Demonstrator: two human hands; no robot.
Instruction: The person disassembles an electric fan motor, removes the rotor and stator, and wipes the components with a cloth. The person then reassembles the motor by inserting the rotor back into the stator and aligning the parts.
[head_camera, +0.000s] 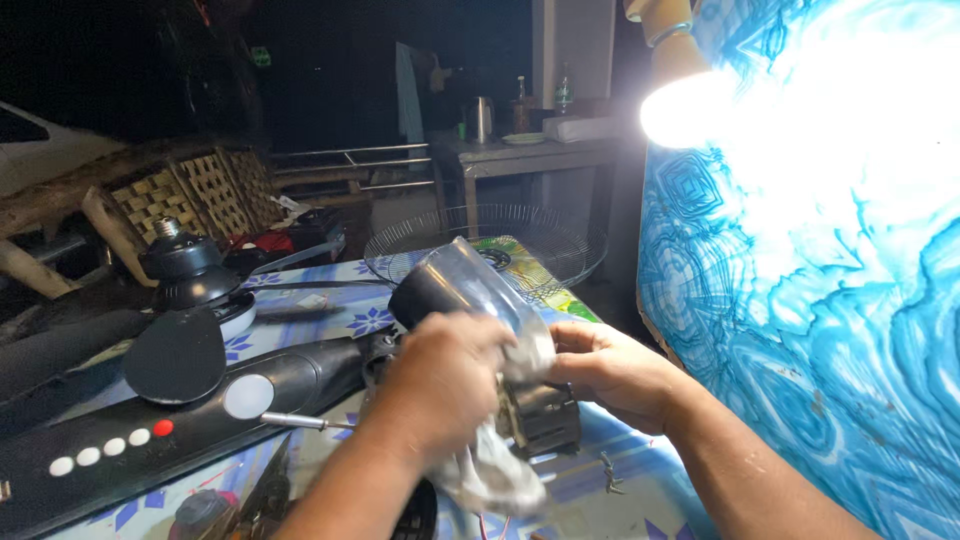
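Above the floral tabletop (600, 470), seen from the head camera: fan motor housing (465, 300) held between both hands, dark, with a glossy translucent rear cover. Long axis tilted, running from the dark block of the motor (540, 420) low near the wrists up and away toward the wire fan guard (560, 245) behind. Left hand (440, 385) on the near left side of the housing, grip closed over a pale rag (490, 470) pressed against the shell, cloth trailing down below the housing. Right hand (610, 370) on the housing's right side, grip curled shut around the motor body, fingers tucked beneath. Both hands touching the housing, neither nearer than the other; housing lying directly between the two grips, slightly ahead of them.

Left of the housing: long black fan base with a row of buttons (110, 445), a screwdriver (300, 422) lying just beside it, and a dark round part (185, 265) farther back. Right of the housing: blue patterned cloth (820, 330) under a bright bulb (685, 110).
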